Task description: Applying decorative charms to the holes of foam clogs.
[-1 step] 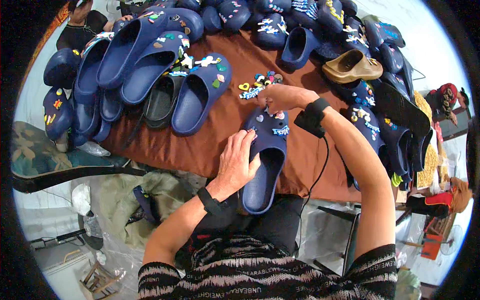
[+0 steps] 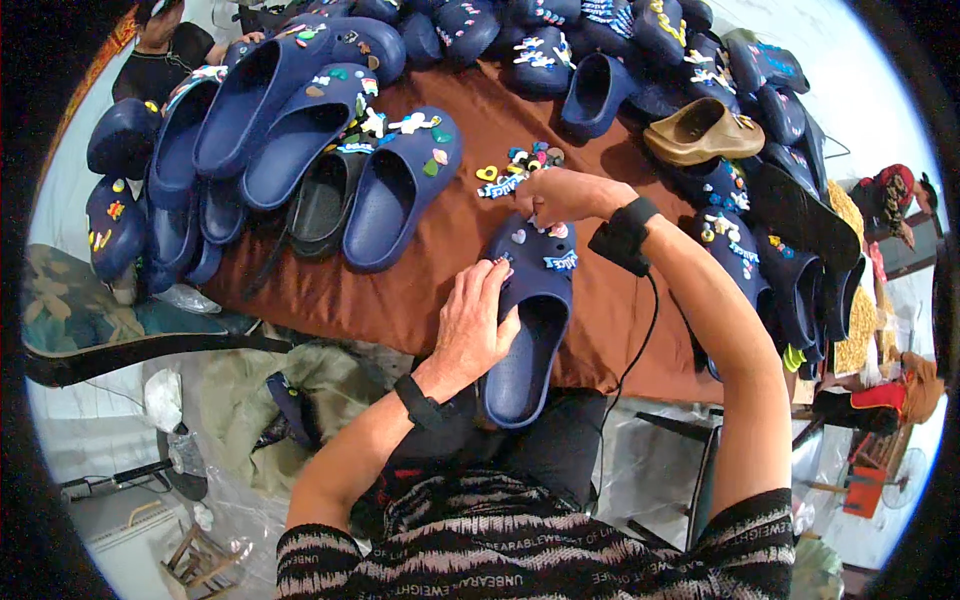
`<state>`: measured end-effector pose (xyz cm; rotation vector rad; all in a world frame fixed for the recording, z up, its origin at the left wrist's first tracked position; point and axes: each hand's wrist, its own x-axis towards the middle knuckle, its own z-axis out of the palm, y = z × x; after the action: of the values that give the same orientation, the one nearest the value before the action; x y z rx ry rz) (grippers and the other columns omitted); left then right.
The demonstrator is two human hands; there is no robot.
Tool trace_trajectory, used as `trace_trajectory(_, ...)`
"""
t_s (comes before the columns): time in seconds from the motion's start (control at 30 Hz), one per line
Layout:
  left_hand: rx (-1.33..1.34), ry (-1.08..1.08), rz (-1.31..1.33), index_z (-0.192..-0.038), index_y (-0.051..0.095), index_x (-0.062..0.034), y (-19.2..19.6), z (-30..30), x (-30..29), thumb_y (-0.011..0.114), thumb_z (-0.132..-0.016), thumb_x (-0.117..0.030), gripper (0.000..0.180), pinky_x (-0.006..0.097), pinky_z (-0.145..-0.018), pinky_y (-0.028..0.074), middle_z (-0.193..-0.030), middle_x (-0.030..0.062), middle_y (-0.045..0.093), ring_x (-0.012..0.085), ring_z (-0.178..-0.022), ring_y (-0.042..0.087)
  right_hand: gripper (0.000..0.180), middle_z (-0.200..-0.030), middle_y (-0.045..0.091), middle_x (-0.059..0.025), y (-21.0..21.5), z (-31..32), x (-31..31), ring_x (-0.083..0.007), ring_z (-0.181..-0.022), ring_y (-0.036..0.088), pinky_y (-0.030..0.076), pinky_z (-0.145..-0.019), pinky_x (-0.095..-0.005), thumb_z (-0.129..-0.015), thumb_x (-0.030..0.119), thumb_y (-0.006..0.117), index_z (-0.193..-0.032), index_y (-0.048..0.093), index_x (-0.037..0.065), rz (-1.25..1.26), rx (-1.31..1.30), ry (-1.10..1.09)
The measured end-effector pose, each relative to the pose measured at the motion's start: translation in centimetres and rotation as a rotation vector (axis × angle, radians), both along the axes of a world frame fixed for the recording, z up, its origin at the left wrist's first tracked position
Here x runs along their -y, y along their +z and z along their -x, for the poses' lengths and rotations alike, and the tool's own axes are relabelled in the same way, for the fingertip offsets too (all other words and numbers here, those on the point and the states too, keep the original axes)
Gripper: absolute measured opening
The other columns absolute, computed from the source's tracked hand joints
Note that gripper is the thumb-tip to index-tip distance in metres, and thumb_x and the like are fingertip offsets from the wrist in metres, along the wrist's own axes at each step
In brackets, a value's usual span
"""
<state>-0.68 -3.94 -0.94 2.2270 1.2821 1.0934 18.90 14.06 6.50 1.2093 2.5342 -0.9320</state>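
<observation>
A navy clog (image 2: 533,335) lies in front of me at the table's near edge, toe pointing away. Its upper carries a few charms, among them a pale heart and a blue-and-white lettered charm (image 2: 562,262). My left hand (image 2: 472,325) grips the clog's left side, fingertips on the upper and thumb by the foot opening. Over the toe, my right hand (image 2: 548,197) is closed in a pinch; whatever it holds is hidden by the fingers. Just beyond it lies a small pile of colourful charms (image 2: 535,158) on the brown cloth.
Brown cloth (image 2: 430,300) covers the table. Decorated navy clogs (image 2: 405,190) crowd the left, with a black clog (image 2: 322,200) among them. More line the far side and right, near a tan clog (image 2: 705,132). A cable (image 2: 650,330) hangs from my right wrist device. Other people are beyond the table.
</observation>
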Motion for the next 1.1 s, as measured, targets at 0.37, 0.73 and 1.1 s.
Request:
trace_trajectory(0.37,-0.018,0.003,0.004,-0.133,0.046,0.0024,0.4,-0.2,-0.4,0.070,-0.078,-0.009,0.061,0.047,-0.101,0.043,-0.128,0.0206,0.050,0.0402,-0.118,0.049,0.017,-0.074,0.072,-0.0058,1.0,-0.7,0.1,-0.0126,-0.061,0.068,0.052,-0.051,-0.0276,-0.084,0.020,0.070,-0.086,0.067,0.004,0.193,0.037,-0.355)
trace_trajectory(0.73,-0.008,0.007,0.022,-0.134,0.045,0.0020,0.3,-0.2,-0.5,0.064,-0.083,-0.008,0.055,0.048,-0.101,0.042,-0.128,0.0219,0.049,0.0413,-0.117,0.049,0.022,-0.076,0.073,-0.0103,0.9,1.3,0.5,-0.0261,-0.072,0.073,0.057,-0.062,-0.0381,-0.073,0.020,0.078,-0.085,0.071,0.004,0.048,0.327,-0.358)
trace_trajectory(1.1,-0.012,0.008,0.018,-0.137,0.045,0.0020,0.2,-0.3,-0.4,0.062,-0.086,-0.012,0.055,0.048,-0.102,0.041,-0.130,0.0228,0.048,0.0420,-0.119,0.048,0.026,-0.085,0.074,-0.0163,-1.4,3.5,0.6,-0.0308,-0.082,0.073,0.057,-0.069,-0.0443,-0.087,0.022,0.057,-0.086,0.077,0.006,-0.660,0.259,0.016)
